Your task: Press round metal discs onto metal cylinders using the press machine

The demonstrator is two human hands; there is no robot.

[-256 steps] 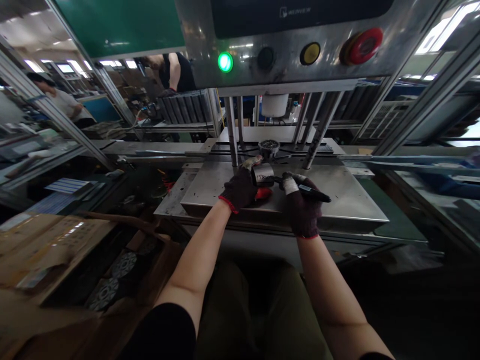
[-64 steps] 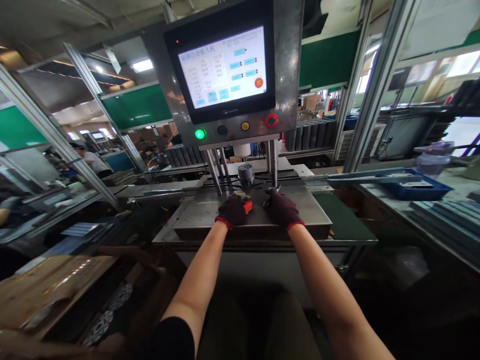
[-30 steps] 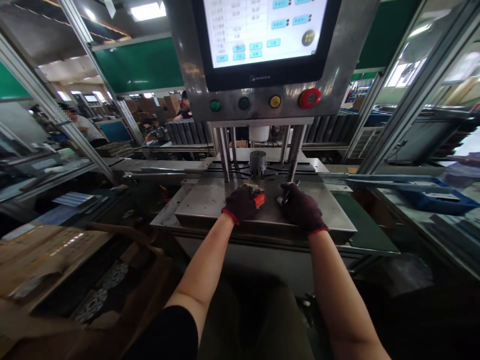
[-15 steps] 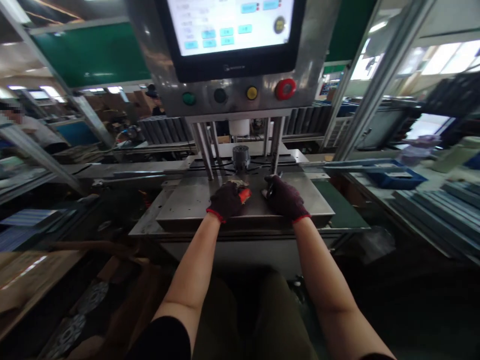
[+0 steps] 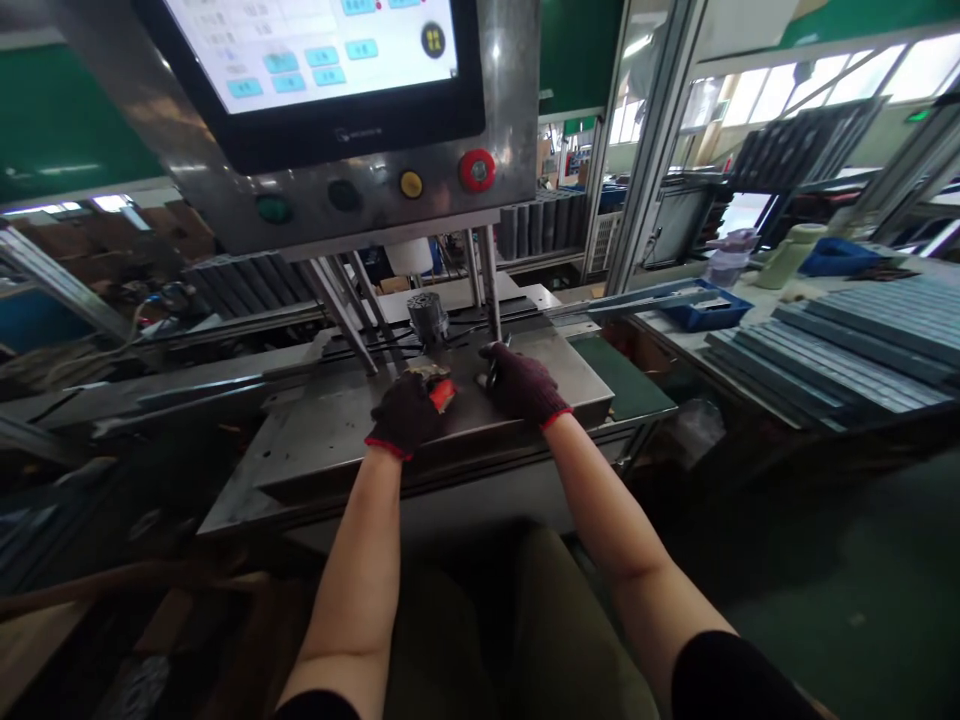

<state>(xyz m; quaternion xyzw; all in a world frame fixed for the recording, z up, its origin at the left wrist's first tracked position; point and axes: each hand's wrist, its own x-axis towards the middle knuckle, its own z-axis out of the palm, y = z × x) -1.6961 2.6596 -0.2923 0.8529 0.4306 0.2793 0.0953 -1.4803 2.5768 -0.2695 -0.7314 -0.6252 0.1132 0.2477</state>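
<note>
A steel press plate point(image 5: 330, 440) fills the bench in a factory hall, below a touchscreen point(image 5: 315, 60) and a red button point(image 5: 478, 170). On the plate's middle, the gloved left hand point(image 5: 405, 415) curls over a small red piece point(image 5: 444, 393), largely hidden, and the gloved right hand point(image 5: 523, 385) just beside it folds round a slim dark tool point(image 5: 493, 368). Behind them a ribbed metal cylinder point(image 5: 427, 318) stands between slanting press columns point(image 5: 489, 280); grey strips point(image 5: 847, 345) are stacked to the right.
</note>
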